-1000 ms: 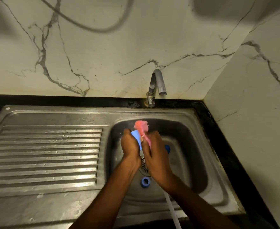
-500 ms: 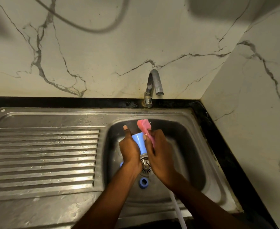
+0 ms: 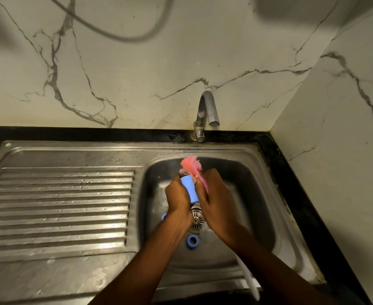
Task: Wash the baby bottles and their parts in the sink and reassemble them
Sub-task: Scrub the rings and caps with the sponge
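While the left hand [image 3: 178, 200] is clasping the blue cap [image 3: 190, 188] steady above the sink [image 3: 254, 194], the right hand [image 3: 215, 200] is gripping the pink brush [image 3: 191, 165] against it.

Ahead of you rises a white marble-look back wall [image 3: 137, 80] crossed by grey veins, meeting a matching side wall [image 3: 339, 155] at the corner on your right. A blurred grey loop [image 3: 115, 36], cord or shadow you cannot tell, sags across the top of the back wall. A curved, dull-metal tap [image 3: 206, 111] stands at the foot of that wall, its spout bent down and dry. A black stone counter strip [image 3: 71, 133] runs along the base of both walls. To your left lies a ribbed stainless-steel draining board [image 3: 60, 205], wet and glinting, with pale water marks on the flat front ledge [image 3: 75, 280].
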